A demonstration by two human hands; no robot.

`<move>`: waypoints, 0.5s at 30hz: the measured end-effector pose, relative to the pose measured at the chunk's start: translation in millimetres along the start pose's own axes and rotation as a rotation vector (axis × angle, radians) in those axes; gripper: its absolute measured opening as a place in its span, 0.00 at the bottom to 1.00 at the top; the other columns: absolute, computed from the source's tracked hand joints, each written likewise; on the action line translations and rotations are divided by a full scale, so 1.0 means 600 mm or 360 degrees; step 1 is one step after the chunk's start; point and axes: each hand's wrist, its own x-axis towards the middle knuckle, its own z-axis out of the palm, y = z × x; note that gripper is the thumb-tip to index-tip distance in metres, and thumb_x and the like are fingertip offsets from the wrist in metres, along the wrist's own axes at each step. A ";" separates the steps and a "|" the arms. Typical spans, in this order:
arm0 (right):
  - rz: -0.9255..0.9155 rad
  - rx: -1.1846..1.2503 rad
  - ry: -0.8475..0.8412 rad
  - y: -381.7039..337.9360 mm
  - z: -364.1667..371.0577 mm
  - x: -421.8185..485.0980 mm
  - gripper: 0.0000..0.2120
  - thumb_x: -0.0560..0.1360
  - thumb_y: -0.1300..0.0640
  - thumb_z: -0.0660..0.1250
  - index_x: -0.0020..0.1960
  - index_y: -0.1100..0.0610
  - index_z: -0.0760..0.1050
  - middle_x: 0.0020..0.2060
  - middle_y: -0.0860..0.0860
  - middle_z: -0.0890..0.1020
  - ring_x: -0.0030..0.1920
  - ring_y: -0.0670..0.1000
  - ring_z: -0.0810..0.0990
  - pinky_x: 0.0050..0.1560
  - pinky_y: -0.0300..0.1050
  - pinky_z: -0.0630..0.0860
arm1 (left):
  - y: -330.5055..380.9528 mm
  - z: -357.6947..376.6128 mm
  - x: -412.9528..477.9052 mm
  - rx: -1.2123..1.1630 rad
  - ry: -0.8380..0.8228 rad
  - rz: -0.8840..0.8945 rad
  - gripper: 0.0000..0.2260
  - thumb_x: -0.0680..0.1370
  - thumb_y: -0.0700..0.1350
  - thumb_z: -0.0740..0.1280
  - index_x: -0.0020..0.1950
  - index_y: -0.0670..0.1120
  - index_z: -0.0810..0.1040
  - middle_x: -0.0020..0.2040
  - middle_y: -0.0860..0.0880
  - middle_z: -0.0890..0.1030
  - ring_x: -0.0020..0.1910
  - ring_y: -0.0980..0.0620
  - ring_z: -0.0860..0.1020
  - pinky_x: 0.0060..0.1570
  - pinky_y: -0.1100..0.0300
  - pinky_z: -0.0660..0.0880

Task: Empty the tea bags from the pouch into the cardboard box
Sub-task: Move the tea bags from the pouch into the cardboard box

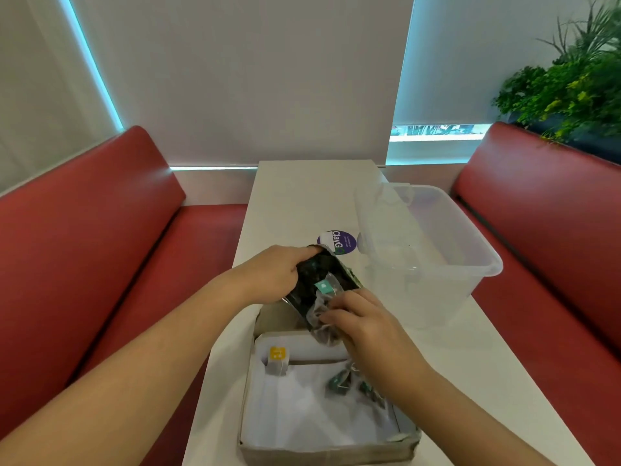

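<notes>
A dark, shiny pouch (314, 280) is tilted mouth-down over the far end of an open cardboard box (322, 449) on the white table. My left hand (272, 274) grips the pouch's upper end. My right hand (361, 322) pinches a clump of mesh tea bags (322, 317) with a teal tag, spilling from the pouch's mouth. Inside the white-lined box lie a tea bag with a yellow tag (277, 359) at the far left and several dark tea bags with teal tags (346, 385) at the right, partly hidden under my right wrist.
A clear plastic tub (470, 253) stands on the table (302, 196) to the right, beyond the box. A round purple sticker (341, 242) lies behind the pouch. Red bench seats flank the table; a plant is at the back right.
</notes>
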 end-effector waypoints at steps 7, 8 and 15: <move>0.0088 0.0182 -0.0016 0.010 -0.006 -0.081 0.07 0.73 0.59 0.69 0.50 0.55 0.83 0.48 0.50 0.81 0.48 0.51 0.78 0.46 0.41 0.78 | 0.001 0.018 0.003 0.0062 0.0061 -0.0017 0.27 0.78 0.34 0.53 0.74 0.54 0.62 0.68 0.44 0.73 0.63 0.45 0.73 0.61 0.55 0.72; 0.0118 0.0175 -0.0049 0.011 -0.005 -0.090 0.07 0.72 0.59 0.69 0.49 0.54 0.83 0.48 0.50 0.82 0.48 0.52 0.79 0.46 0.40 0.78 | 0.001 0.018 0.004 0.0072 0.0068 -0.0015 0.27 0.77 0.34 0.53 0.74 0.54 0.63 0.68 0.43 0.73 0.63 0.45 0.73 0.60 0.55 0.72; 0.0454 0.0059 -0.0534 0.014 0.033 -0.117 0.10 0.75 0.58 0.65 0.51 0.52 0.84 0.48 0.50 0.80 0.47 0.53 0.79 0.44 0.41 0.76 | 0.000 0.022 0.003 0.0114 0.0075 -0.0003 0.27 0.78 0.34 0.53 0.75 0.54 0.62 0.67 0.42 0.73 0.61 0.44 0.73 0.54 0.59 0.71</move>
